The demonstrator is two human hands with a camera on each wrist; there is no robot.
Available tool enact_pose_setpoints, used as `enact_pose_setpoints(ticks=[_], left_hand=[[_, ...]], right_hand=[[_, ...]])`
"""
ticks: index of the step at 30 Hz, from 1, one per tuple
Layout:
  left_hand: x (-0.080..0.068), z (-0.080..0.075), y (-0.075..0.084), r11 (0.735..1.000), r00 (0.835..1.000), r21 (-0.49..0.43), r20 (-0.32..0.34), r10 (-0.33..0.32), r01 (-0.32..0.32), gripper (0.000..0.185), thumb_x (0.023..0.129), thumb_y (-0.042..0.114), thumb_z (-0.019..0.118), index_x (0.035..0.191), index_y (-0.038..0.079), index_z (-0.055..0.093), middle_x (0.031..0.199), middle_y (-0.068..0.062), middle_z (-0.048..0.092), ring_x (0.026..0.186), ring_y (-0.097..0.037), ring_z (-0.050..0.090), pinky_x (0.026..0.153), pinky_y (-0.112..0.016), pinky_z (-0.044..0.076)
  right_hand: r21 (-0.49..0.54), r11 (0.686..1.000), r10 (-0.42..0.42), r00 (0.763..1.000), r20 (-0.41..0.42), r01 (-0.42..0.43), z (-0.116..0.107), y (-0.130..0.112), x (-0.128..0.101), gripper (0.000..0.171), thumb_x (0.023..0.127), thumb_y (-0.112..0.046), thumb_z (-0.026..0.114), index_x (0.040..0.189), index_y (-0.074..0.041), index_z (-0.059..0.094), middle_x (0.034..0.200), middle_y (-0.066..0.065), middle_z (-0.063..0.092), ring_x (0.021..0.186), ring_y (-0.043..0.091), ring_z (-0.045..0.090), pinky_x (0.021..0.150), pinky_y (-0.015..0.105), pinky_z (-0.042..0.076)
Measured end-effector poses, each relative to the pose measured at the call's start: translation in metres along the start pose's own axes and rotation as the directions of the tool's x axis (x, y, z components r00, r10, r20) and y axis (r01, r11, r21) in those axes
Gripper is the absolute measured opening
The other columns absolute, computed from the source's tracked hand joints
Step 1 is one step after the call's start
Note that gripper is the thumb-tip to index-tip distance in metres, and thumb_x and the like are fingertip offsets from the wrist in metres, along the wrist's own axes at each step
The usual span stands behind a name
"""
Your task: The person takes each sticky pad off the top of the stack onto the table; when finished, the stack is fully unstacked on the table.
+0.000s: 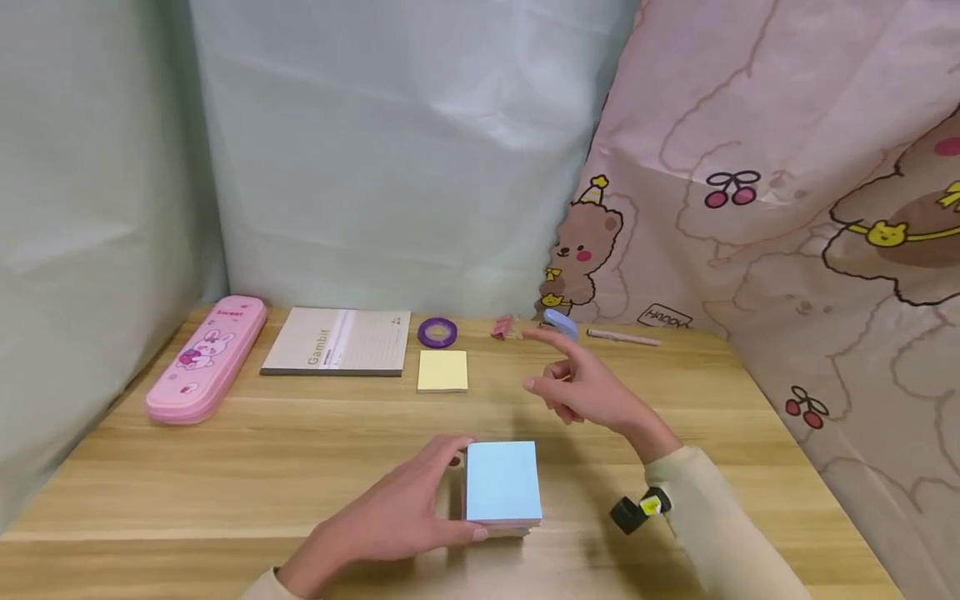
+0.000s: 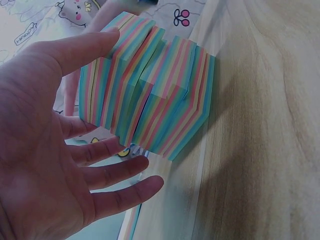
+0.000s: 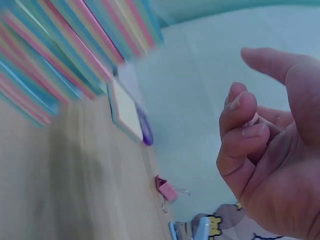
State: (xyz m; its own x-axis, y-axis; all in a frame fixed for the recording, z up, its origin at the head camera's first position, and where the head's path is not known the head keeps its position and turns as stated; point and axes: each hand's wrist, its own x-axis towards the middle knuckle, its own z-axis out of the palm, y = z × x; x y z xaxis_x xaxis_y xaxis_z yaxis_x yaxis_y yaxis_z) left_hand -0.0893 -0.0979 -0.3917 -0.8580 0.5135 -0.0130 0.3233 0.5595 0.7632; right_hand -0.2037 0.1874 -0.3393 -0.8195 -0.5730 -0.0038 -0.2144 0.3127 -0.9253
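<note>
Overhead, head view: left hand (image 1: 397, 521) rests against the left side of the paper block (image 1: 502, 483), fingers straight, thumb at its near corner. Block sits at 6 o'clock on the bench (image 1: 300, 450). Right hand (image 1: 588, 387) hovers at 1 o'clock from it, index out, other fingers curled, holding nothing.

Left wrist: block (image 2: 150, 95) layers fanned, slipped out of line; likely light, loose sheets. Best squeezed across opposite sides.

Right wrist: binder clip (image 3: 167, 189) lies beyond.

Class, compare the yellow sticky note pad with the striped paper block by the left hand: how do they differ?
The yellow sticky note pad is thin and one colour; the striped paper block is thick, rainbow-edged with a blue top. The pad lies alone by the purple tape ring; the left hand touches the block. Both rest on the wooden table.
</note>
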Motion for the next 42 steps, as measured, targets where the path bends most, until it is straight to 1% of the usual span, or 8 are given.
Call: enact_pose_setpoints(ticks=[4, 6, 11, 15, 19, 26, 37, 42], left_hand=[[0.001, -0.001, 0.0, 1.0, 1.0, -0.007, -0.001, 0.0, 0.0, 0.101, 0.083, 0.063, 0.082, 0.158, 0.011, 0.039, 0.148, -0.004, 0.054, 0.134, -0.026, 0.057, 0.108, -0.058, 0.052], [0.001, -0.001, -0.001, 1.0, 1.0, -0.004, -0.006, 0.005, -0.005, 0.1, 0.083, 0.062, 0.083, 0.158, 0.011, 0.04, 0.148, -0.004, 0.054, 0.134, -0.027, 0.058, 0.107, -0.058, 0.052], [0.001, -0.001, -0.003, 1.0, 0.999, 0.013, -0.024, 0.022, -0.022, 0.1, 0.082, 0.062, 0.083, 0.157, 0.01, 0.041, 0.15, -0.004, 0.054, 0.134, -0.028, 0.058, 0.107, -0.059, 0.052], [0.001, 0.0, -0.004, 1.0, 0.999, 0.014, -0.031, 0.025, -0.025, 0.1, 0.082, 0.063, 0.082, 0.157, 0.01, 0.041, 0.151, -0.005, 0.053, 0.134, -0.028, 0.058, 0.107, -0.059, 0.052], [0.001, -0.001, -0.004, 1.0, 0.999, 0.009, -0.03, 0.028, -0.027, 0.099, 0.083, 0.063, 0.082, 0.156, 0.01, 0.041, 0.149, -0.004, 0.054, 0.133, -0.025, 0.058, 0.107, -0.057, 0.052], [0.0, -0.001, -0.002, 1.0, 1.0, 0.001, -0.015, 0.015, -0.014, 0.101, 0.082, 0.064, 0.082, 0.157, 0.01, 0.04, 0.151, -0.004, 0.053, 0.134, -0.027, 0.057, 0.107, -0.058, 0.052], [0.002, 0.0, -0.001, 1.0, 1.0, 0.015, -0.012, 0.004, -0.004, 0.1, 0.082, 0.062, 0.083, 0.157, 0.012, 0.039, 0.15, -0.004, 0.052, 0.134, -0.026, 0.056, 0.107, -0.058, 0.052], [0.002, 0.001, -0.001, 1.0, 1.0, 0.028, -0.012, 0.008, -0.007, 0.099, 0.082, 0.062, 0.083, 0.156, 0.012, 0.04, 0.15, -0.004, 0.052, 0.134, -0.025, 0.056, 0.108, -0.058, 0.051]], right_hand=[[0.001, 0.998, -0.069, 0.996, 0.052, 0.069, 0.011, 0.002, -0.036, 0.073, 0.101, -0.01, 0.071, 0.164, -0.018, 0.035, 0.066, 0.001, 0.055, 0.05, 0.008, 0.047, 0.043, 0.025, 0.04], [-0.027, 0.995, -0.091, 0.993, 0.08, 0.093, 0.019, 0.006, -0.051, 0.078, 0.097, -0.008, 0.075, 0.164, -0.017, 0.034, 0.07, -0.001, 0.058, 0.056, 0.006, 0.051, 0.048, 0.024, 0.045], [-0.044, 0.993, -0.104, 0.984, 0.146, 0.111, 0.037, 0.022, -0.069, 0.095, 0.089, -0.012, 0.085, 0.165, -0.016, 0.028, 0.078, 0.001, 0.063, 0.067, 0.004, 0.058, 0.061, 0.023, 0.052], [-0.001, 0.999, -0.041, 0.984, 0.175, 0.041, 0.048, 0.032, -0.073, 0.102, 0.086, -0.016, 0.089, 0.165, -0.018, 0.025, 0.083, 0.004, 0.065, 0.069, 0.004, 0.06, 0.063, 0.023, 0.053], [0.001, 1.0, 0.024, 0.985, 0.171, -0.024, 0.057, 0.035, -0.074, 0.103, 0.083, -0.019, 0.092, 0.163, -0.021, 0.027, 0.089, 0.003, 0.066, 0.072, 0.006, 0.062, 0.067, 0.024, 0.055], [-0.009, 1.0, 0.014, 0.993, 0.118, -0.013, 0.063, 0.036, -0.075, 0.09, 0.082, -0.017, 0.092, 0.154, -0.019, 0.038, 0.088, 0.001, 0.067, 0.072, 0.009, 0.062, 0.065, 0.024, 0.055], [0.004, 1.0, 0.01, 0.996, 0.087, -0.01, 0.062, 0.037, -0.076, 0.086, 0.083, -0.018, 0.09, 0.152, -0.028, 0.04, 0.088, 0.001, 0.067, 0.069, 0.006, 0.061, 0.064, 0.025, 0.056], [0.038, 0.999, -0.003, 0.996, 0.089, -0.001, 0.059, 0.041, -0.077, 0.087, 0.082, -0.015, 0.09, 0.153, -0.025, 0.041, 0.089, 0.002, 0.07, 0.069, 0.008, 0.061, 0.064, 0.026, 0.056]])
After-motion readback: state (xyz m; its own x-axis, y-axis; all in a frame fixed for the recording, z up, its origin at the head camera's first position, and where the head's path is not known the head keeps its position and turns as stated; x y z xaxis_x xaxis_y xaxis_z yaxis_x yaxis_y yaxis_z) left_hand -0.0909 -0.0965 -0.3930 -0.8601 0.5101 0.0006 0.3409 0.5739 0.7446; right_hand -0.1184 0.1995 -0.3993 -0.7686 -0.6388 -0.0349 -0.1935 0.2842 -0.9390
